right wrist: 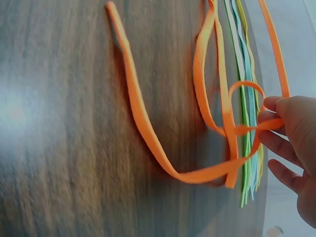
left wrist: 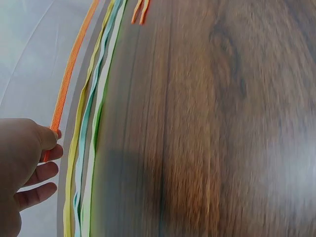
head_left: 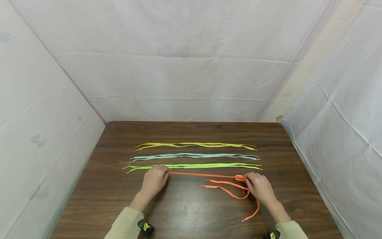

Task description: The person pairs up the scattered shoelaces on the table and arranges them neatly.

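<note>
An orange shoelace (head_left: 203, 175) runs nearly straight between both hands, in front of the green laces. My left hand (head_left: 156, 179) pinches its left end between thumb and forefinger; in the left wrist view the other fingers are loosely bent. On the right, my right hand (head_left: 260, 186) pinches the orange lace where it bunches into a small loop (right wrist: 247, 85). From that hand more orange lace (right wrist: 153, 143) trails over the table in curves, its tips pointing left and toward the near side.
Behind the hands, yellow laces (head_left: 203, 144), light blue laces (head_left: 197, 155) and bright green laces (head_left: 206, 165) lie in parallel rows on the dark wooden table (head_left: 119, 132). White sheeting (head_left: 191, 76) closes off the back and both sides.
</note>
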Tool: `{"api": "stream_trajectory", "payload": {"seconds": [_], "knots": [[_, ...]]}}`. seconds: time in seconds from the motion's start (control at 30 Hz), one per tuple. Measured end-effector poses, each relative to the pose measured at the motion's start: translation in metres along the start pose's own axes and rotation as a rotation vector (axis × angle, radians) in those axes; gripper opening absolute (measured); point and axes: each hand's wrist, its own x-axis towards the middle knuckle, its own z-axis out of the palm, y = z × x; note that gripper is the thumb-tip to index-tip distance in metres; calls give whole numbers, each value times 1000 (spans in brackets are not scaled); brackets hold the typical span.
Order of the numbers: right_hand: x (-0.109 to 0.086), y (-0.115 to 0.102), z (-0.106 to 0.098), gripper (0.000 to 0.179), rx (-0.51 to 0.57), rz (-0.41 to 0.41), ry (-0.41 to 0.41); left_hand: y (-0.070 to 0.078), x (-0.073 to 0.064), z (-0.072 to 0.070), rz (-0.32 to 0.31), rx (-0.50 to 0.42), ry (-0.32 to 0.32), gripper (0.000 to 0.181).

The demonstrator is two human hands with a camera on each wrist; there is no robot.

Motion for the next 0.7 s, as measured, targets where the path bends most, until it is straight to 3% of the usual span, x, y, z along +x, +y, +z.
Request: {"api": "stream_trajectory", "payload": {"seconds": [0.7], "knots": [[-7,16,-12,9,-3,91,-80,-50,-28,-27,-108,55,-4,8]]}}
